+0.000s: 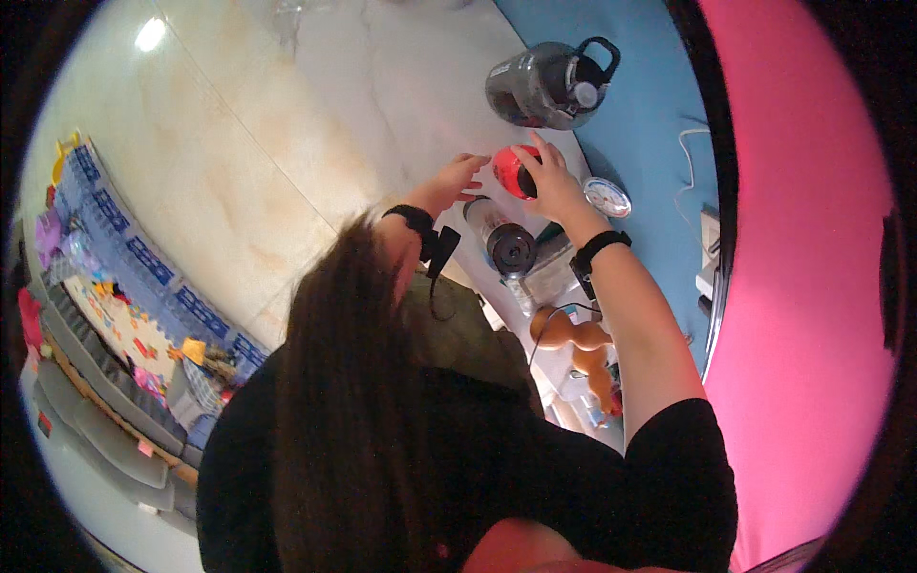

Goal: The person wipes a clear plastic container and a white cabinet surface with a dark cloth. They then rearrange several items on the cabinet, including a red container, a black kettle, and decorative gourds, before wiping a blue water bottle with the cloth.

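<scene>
My right hand point(555, 185) grips a rounded red and black container point(507, 170) that bears writing. Its fingers lie over the black part, and the exact kind of container is unclear. To the left of it, my left hand point(458, 177) holds nothing, its fingers apart and pointing at the container's red side. Just nearer to me, a clear bottle with a dark cap point(512, 247) lies below both hands. Beyond them is a large dark translucent water jug point(537, 86) with a black carry loop. A round white dial gauge point(607, 197) lies right of my right hand.
Below my right forearm are a clear plastic pouch point(548, 276) and an orange-brown rounded object point(591, 351) with a dark cable. A white cable point(684, 161) runs along the blue surface point(645, 107). Far left, a blue fence-like barrier point(136, 236) encloses scattered toys.
</scene>
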Tool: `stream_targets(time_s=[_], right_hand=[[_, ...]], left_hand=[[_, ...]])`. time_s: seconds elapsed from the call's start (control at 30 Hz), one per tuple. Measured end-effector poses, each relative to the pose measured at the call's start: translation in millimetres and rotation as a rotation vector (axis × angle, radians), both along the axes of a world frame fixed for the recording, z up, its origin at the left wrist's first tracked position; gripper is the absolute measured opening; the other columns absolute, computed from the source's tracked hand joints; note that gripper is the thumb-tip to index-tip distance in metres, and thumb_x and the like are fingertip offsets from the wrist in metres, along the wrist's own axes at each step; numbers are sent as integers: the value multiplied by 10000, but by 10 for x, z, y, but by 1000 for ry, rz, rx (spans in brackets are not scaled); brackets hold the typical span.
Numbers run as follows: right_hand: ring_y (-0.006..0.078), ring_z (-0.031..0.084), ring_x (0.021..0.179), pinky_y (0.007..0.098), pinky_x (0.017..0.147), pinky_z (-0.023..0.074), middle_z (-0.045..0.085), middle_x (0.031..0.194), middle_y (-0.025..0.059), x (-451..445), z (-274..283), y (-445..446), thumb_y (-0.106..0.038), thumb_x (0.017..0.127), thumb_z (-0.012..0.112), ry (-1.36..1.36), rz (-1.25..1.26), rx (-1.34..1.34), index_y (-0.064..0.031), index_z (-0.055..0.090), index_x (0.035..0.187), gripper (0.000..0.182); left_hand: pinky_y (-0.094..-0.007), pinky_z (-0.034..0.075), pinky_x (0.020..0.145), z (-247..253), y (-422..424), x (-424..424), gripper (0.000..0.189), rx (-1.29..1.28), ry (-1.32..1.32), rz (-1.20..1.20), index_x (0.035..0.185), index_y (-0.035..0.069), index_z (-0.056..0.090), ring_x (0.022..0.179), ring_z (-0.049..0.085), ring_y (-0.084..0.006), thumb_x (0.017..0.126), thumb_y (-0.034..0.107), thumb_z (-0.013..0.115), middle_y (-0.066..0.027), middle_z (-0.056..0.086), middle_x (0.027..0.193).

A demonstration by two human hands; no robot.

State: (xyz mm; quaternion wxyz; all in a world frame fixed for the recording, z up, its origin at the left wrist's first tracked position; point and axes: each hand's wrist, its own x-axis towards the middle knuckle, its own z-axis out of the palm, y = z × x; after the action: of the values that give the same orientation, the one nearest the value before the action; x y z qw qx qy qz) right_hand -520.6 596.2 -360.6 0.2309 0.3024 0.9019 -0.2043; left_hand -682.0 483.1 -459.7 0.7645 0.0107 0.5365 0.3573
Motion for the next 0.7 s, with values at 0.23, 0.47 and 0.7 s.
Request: stream_targets(time_s=[0.23,0.47,0.7], right_hand=[[403,409,1243,427,1043,377,392,1391,194,-64,-115,103,-131,587,813,76,0,-87,-111,468,1305,797],[406,444,1200,429,1019,402,429,1351,180,-66,-26,77,-153,588,812,153,-156,-137,-109,462,1304,798],[368,452,1222,395,1024,392,442,1337,195,126,470,-51,-145,570,827,276,-305,-237,-82,465,1304,821]], left_hand=[[-370,458,853,-398,90,34,509,27,-70,122,1242,108,500,1024,556,-233,887,468,560,-75,538,1172],[-325,469,803,-729,143,152,463,187,-150,-34,1207,138,538,947,586,-199,888,472,560,-51,588,1096],[-332,481,890,-230,281,101,644,281,-359,-176,1303,79,486,1033,584,-205,871,551,558,-101,573,1196]])
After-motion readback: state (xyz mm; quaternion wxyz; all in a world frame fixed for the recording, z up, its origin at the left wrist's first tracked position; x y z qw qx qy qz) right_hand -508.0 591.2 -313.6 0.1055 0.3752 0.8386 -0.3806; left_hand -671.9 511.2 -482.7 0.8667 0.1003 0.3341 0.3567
